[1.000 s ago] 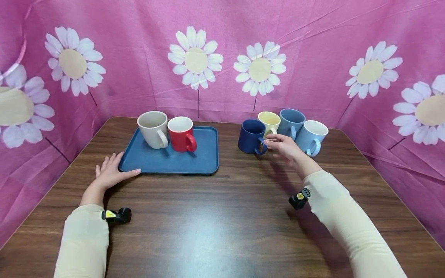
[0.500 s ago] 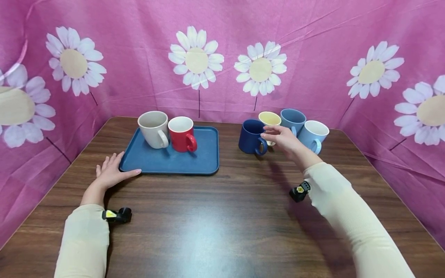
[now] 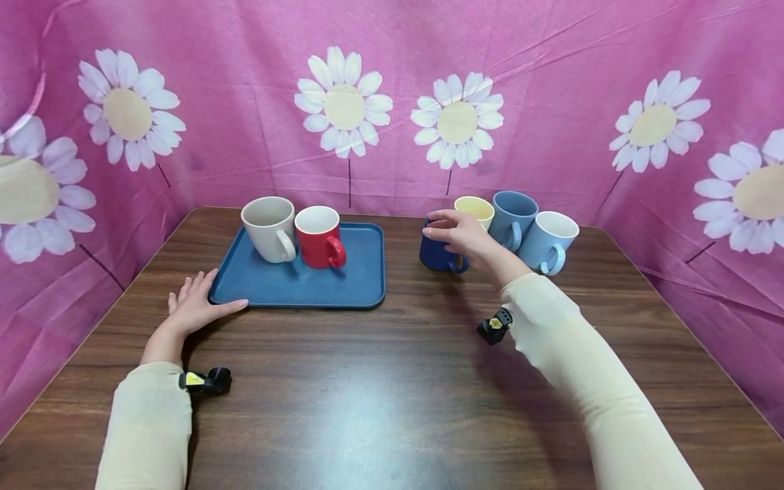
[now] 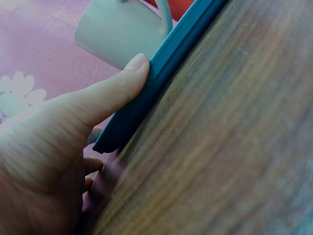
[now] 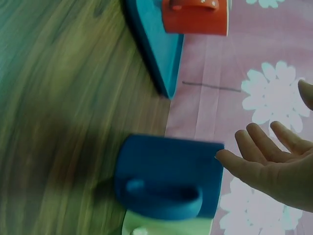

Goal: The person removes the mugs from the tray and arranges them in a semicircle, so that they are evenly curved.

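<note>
My left hand [image 3: 197,307] rests against the near left corner of a blue tray [image 3: 294,289], thumb along its front rim, other fingers spread at its left side. In the left wrist view the thumb [image 4: 120,88] touches the tray's edge. On the tray stand a light grey mug [image 3: 269,231] and a red mug [image 3: 317,241] with a white inside. My right hand [image 3: 468,239] hovers over a navy blue mug [image 3: 433,257], fingers loosely spread, hiding part of its rim. In the right wrist view, a fingertip lies at the rim of the navy mug [image 5: 166,166]; whether it touches is unclear.
Behind and right of the navy mug stand a yellow mug [image 3: 474,206], a slate blue mug [image 3: 513,211] and a light blue mug [image 3: 547,243], close together. All are on a brown wooden table [image 3: 367,381]. A pink flowered cloth [image 3: 392,136] hangs behind and at both sides.
My right hand has moved left, from beside the navy mug's handle to over its rim. The left hand, tray and mugs have stayed in place.
</note>
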Action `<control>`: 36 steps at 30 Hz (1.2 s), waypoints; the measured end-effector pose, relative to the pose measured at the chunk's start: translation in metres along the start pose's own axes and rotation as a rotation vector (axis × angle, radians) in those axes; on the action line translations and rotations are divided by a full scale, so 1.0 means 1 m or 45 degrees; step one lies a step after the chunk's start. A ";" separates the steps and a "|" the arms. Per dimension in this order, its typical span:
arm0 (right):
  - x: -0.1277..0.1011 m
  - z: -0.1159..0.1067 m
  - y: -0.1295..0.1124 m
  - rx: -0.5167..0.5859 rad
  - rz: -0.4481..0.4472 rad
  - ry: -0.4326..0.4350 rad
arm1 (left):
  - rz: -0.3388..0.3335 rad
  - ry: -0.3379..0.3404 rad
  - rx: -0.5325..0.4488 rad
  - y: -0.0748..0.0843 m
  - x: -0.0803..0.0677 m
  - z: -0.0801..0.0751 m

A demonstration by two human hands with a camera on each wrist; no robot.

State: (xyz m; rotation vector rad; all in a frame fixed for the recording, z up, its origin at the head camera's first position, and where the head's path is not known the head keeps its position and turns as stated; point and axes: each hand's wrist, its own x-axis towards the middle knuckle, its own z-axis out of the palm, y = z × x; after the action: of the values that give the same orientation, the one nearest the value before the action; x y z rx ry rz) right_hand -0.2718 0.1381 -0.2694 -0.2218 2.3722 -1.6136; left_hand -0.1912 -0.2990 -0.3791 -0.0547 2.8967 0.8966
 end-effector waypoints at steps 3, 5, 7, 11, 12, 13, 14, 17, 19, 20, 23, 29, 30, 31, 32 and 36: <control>0.005 0.011 -0.005 -0.007 -0.010 -0.007 | 0.000 -0.002 -0.007 0.000 -0.001 0.000; 0.008 0.018 -0.008 -0.013 -0.015 -0.020 | 0.001 -0.002 -0.009 0.000 -0.001 0.000; 0.011 0.025 -0.009 -0.020 -0.019 -0.028 | 0.000 -0.003 -0.011 0.000 -0.002 0.000; 0.016 0.041 -0.011 -0.059 -0.063 -0.047 | 0.000 -0.004 -0.003 0.000 -0.002 0.001; 0.017 0.044 -0.011 -0.063 -0.082 -0.055 | 0.000 -0.006 -0.004 0.000 -0.001 0.002; 0.018 0.048 -0.011 -0.070 -0.098 -0.059 | 0.001 -0.005 -0.002 0.001 -0.001 0.002; 0.020 0.051 -0.011 -0.072 -0.114 -0.065 | 0.001 -0.005 -0.001 0.001 -0.001 0.002; 0.023 0.060 -0.011 -0.092 -0.146 -0.073 | 0.002 0.000 0.003 0.002 0.000 0.002; 0.025 0.065 -0.011 -0.134 -0.163 -0.068 | 0.002 0.003 0.007 0.002 0.000 0.002; 0.027 0.068 -0.012 -0.150 -0.175 -0.062 | 0.002 0.004 0.008 0.002 0.000 0.002; 0.030 0.075 -0.013 -0.196 -0.201 -0.044 | 0.005 0.011 0.010 0.002 0.000 0.001; 0.036 0.091 -0.014 -0.182 -0.167 -0.052 | 0.005 0.024 0.018 0.001 0.000 0.000; 0.037 0.094 -0.013 -0.178 -0.159 -0.053 | 0.005 0.024 0.019 0.001 0.000 0.000; 0.038 0.097 -0.013 -0.176 -0.152 -0.052 | 0.004 0.022 0.018 0.001 0.000 0.000; 0.039 0.100 -0.012 -0.176 -0.145 -0.052 | 0.003 0.021 0.019 0.000 0.000 0.000; 0.043 0.110 -0.007 -0.140 -0.110 -0.065 | 0.002 0.019 0.025 0.000 0.001 0.000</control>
State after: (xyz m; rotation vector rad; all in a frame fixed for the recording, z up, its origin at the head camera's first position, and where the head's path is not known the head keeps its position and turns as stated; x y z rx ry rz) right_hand -0.2800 0.0264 -0.3068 -0.3876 2.4460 -1.4966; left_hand -0.1921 -0.2989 -0.3787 -0.0573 2.9194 0.8716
